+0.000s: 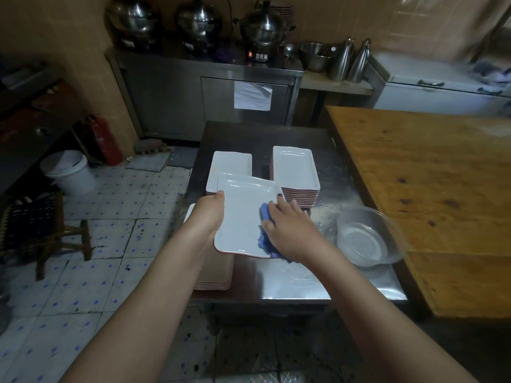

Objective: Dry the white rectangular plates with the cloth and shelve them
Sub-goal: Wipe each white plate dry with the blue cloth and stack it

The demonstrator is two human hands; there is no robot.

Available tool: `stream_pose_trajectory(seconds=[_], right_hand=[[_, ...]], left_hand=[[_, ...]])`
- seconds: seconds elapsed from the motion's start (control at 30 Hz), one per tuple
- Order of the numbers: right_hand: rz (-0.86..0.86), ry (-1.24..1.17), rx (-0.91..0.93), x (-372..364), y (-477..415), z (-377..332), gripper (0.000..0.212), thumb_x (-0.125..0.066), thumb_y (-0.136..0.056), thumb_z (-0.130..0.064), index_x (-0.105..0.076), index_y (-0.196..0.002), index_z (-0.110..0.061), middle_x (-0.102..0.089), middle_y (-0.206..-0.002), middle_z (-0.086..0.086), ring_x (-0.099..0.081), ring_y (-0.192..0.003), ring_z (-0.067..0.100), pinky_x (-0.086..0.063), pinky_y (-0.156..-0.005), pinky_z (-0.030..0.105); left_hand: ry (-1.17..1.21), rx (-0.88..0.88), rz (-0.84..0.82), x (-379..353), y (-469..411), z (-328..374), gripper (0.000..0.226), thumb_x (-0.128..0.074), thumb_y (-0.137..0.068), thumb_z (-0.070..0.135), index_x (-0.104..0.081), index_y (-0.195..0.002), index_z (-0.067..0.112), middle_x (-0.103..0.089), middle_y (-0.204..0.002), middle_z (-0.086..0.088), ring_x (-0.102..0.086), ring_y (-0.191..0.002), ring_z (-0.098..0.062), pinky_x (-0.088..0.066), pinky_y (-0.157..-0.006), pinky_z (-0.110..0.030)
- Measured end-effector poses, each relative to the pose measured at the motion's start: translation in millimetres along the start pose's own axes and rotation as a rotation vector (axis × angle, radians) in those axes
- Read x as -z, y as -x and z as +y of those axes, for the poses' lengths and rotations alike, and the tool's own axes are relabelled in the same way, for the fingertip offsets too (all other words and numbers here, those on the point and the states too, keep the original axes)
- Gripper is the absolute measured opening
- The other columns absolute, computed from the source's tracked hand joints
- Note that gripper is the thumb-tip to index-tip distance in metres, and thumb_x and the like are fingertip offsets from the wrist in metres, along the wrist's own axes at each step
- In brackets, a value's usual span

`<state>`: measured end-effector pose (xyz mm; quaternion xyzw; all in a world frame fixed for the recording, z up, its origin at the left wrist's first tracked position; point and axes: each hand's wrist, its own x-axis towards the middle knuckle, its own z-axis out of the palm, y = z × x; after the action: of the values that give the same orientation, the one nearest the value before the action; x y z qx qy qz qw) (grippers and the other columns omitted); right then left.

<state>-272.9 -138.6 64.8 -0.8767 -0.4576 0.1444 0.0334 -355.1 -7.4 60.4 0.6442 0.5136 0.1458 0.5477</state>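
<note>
Left hand [210, 214]: fingers gripped the plate [243, 217] by its left edge.
Right hand [290, 230]: fingers lay flat, pressing the blue cloth [266, 215] onto the plate.
Plate stacks [296, 170]: on the desk [298, 283], just beyond the fingers.

You have one view: the head cam, worn on you, wide-angle, pointing forward and down. It sits close over the bench [293, 280]. Your forearms enter from the bottom edge and the hands meet near frame centre, left hand [210, 211] and right hand [290, 230]. Straight ahead it faces the steel cabinet [166, 92] on the back wall. The tiled floor [83, 272] fills the left side, a wooden bench [414, 175] the right. Straight lines bow toward the edges.
</note>
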Motion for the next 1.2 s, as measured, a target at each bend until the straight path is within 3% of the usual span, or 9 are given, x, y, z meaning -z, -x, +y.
stream_pose_trajectory(seconds=[0.13,0.23,0.5,0.6,0.67,0.83,0.97,1.07,1.2], right_hand=[[0.092,-0.092,-0.147,-3.1,-21.4,0.5,0.049,-0.028,-0.102,-0.031,-0.024,-0.147,-0.011,-0.004,-0.157,0.017,-0.034,-0.133,0.038,-0.032,-0.106,0.041],[0.159,-0.234,-0.313,-3.5,-36.7,0.7,0.049,-0.036,-0.1,-0.032,-0.026,-0.142,-0.01,-0.028,-0.144,0.024,-0.053,-0.114,0.039,-0.044,-0.089,0.037],[0.362,-0.901,-0.367,0.0,-53.8,18.9,0.052,-0.066,-0.086,-0.029,-0.044,-0.13,-0.014,-0.051,-0.109,0.003,-0.047,-0.092,0.021,-0.037,-0.076,0.029],[0.357,-1.214,-0.417,-4.2,-56.0,15.6,0.028,-0.053,-0.093,-0.04,-0.053,-0.114,-0.021,-0.055,-0.107,0.002,-0.051,-0.091,0.021,-0.04,-0.079,0.031],[0.357,-1.277,-0.457,-9.8,-57.6,12.0,0.022,-0.043,-0.099,-0.032,-0.058,-0.101,-0.016,-0.06,-0.107,0.006,-0.053,-0.09,0.025,-0.042,-0.074,0.031],[0.31,-1.427,-0.506,-28.9,-67.1,1.2,0.039,-0.063,-0.089,-0.012,-0.053,-0.126,-0.014,-0.06,-0.106,0.004,-0.058,-0.089,0.02,-0.047,-0.076,0.028],[0.201,-1.541,-0.616,-43.5,-74.9,-13.8,0.039,-0.069,-0.083,-0.012,-0.052,-0.116,-0.007,-0.064,-0.088,0.017,-0.062,-0.063,0.022,-0.047,-0.048,0.023],[0.161,-1.558,-0.756,-51.6,-85.3,-29.1,0.024,-0.071,-0.081,-0.014,-0.061,-0.09,0.005,-0.062,-0.067,0.016,-0.06,-0.046,0.024,-0.044,-0.041,0.023],[0.125,-1.638,-0.812,-56.6,-95.1,-43.1,0.027,-0.068,-0.082,-0.008,-0.061,-0.098,0.012,-0.067,-0.077,0.022,-0.061,-0.058,0.029,-0.043,-0.046,0.027]], left_hand=[[-0.038,-0.013,0.003,-1.5,2.6,-3.1,0.032,-0.035,-0.098,0.032,-0.051,-0.076,0.015,-0.051,-0.063,0.002,-0.047,-0.054,-0.014,-0.03,-0.046,-0.024],[-0.046,-0.034,-0.01,-1.4,3.5,-8.5,0.035,-0.035,-0.098,0.031,-0.05,-0.071,0.015,-0.049,-0.062,0.002,-0.046,-0.052,-0.014,-0.03,-0.045,-0.023],[0.006,-0.051,-0.027,12.8,5.2,-30.4,0.037,-0.034,-0.099,0.032,-0.054,-0.07,0.021,-0.056,-0.066,0.004,-0.053,-0.056,-0.011,-0.035,-0.046,-0.02],[0.051,-0.08,-0.044,19.9,0.9,-42.4,0.038,-0.031,-0.1,0.033,-0.056,-0.074,0.023,-0.059,-0.072,0.004,-0.056,-0.064,-0.012,-0.041,-0.054,-0.021],[0.082,-0.077,-0.034,23.9,-3.8,-52.5,0.037,-0.031,-0.1,0.034,-0.058,-0.078,0.021,-0.06,-0.075,0.005,-0.057,-0.066,-0.011,-0.042,-0.055,-0.021],[0.116,-0.021,-0.028,38.3,-27.2,-83.9,0.034,-0.035,-0.1,0.036,-0.06,-0.1,0.014,-0.065,-0.089,-0.003,-0.062,-0.077,-0.019,-0.048,-0.061,-0.024],[0.105,0.028,-0.048,49.4,-52.7,-103.0,0.033,-0.037,-0.099,0.036,-0.061,-0.1,0.014,-0.066,-0.094,-0.007,-0.064,-0.087,-0.026,-0.051,-0.077,-0.033],[0.037,0.029,-0.048,54.2,-72.3,-113.1,0.031,-0.038,-0.098,0.036,-0.06,-0.09,0.016,-0.065,-0.085,-0.004,-0.063,-0.08,-0.025,-0.05,-0.075,-0.035],[-0.113,-0.046,0.019,56.2,-91.5,-120.5,0.042,-0.037,-0.098,0.035,-0.063,-0.087,0.004,-0.06,-0.078,-0.013,-0.053,-0.069,-0.023,-0.038,-0.062,-0.03]])
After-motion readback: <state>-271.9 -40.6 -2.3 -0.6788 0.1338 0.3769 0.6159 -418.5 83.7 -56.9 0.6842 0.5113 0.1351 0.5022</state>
